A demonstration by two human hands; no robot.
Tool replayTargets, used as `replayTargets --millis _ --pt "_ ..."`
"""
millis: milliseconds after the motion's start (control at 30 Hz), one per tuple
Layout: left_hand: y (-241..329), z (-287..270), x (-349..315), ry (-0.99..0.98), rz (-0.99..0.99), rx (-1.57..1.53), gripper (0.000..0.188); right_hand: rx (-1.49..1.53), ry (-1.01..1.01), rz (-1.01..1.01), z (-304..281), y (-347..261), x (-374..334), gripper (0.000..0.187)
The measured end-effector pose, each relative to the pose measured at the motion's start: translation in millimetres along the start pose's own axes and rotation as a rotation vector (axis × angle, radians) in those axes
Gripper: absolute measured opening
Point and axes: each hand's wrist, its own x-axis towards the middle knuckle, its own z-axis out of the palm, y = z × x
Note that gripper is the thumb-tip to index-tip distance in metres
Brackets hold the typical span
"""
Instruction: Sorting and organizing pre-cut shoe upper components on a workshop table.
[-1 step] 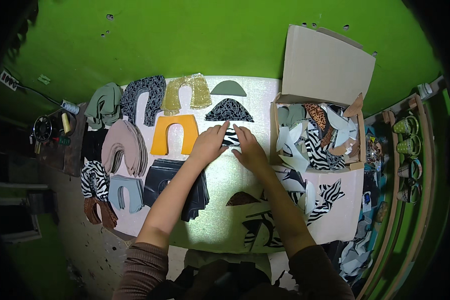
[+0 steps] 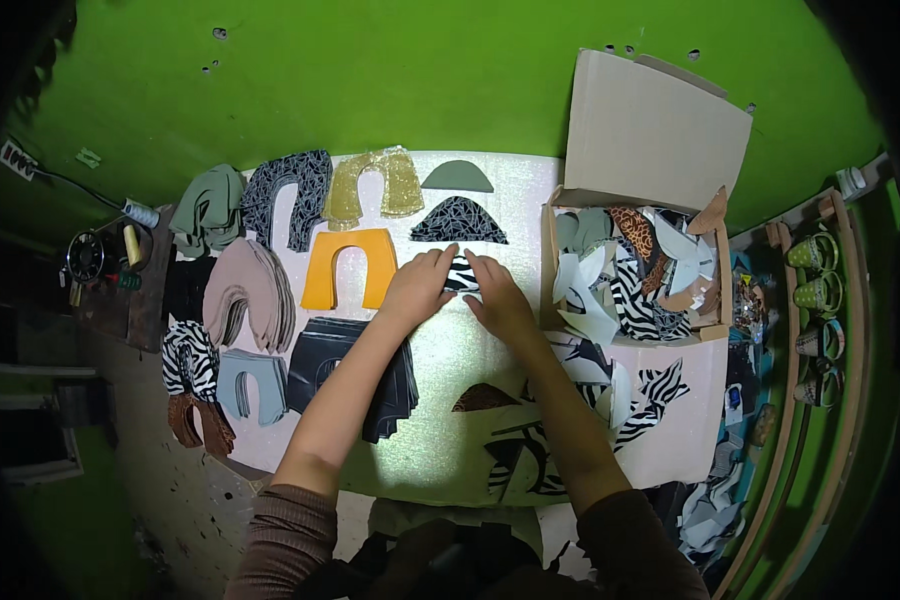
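Observation:
A small zebra-print fabric piece (image 2: 461,273) lies on the table between my two hands, its side ends covered by them. My left hand (image 2: 420,287) holds its left end, fingers at the upper edge and thumb at the lower. On its other end, my right hand (image 2: 501,298) has a matching hold. Just beyond the fingertips lies a black half-moon piece with grey lines (image 2: 459,221), and past that a green half-moon piece (image 2: 457,177). A yellow-orange U-shaped stack (image 2: 349,243) sits left of my left hand.
More U-shaped stacks, such as the pinkish-beige one (image 2: 245,280) and the black one (image 2: 395,395), cover the table's left side. An open cardboard box (image 2: 638,195) of scraps stands at right. Zebra scraps (image 2: 658,400) and a brown half-moon piece (image 2: 485,397) lie nearer. Sandals (image 2: 817,290) hang on a right-hand rack.

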Motion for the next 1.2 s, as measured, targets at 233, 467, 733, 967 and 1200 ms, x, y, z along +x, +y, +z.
replayTargets --millis 233,467,733,967,1200 --pt "-14.8 -13.8 4.8 -0.002 -0.008 0.042 0.060 -0.018 0.060 -0.060 6.5 -7.1 21.5 0.061" --pt "-16.5 -18.2 8.3 -0.084 -0.016 0.184 0.059 -0.093 -0.017 -0.067 4.3 -11.4 29.2 0.066" --pt "0.5 -17.2 -31.7 0.176 0.041 0.175 0.081 -0.358 0.124 -0.075 11.7 -30.8 2.9 0.061" --pt "-4.0 15.7 -57.1 0.187 -0.014 0.238 0.062 -0.457 0.149 -0.045 30.4 -36.4 -13.6 0.057" --pt "22.9 -13.1 -74.0 0.216 0.011 0.124 0.060 -0.411 0.157 -0.025 21.2 -62.9 -39.6 0.051"
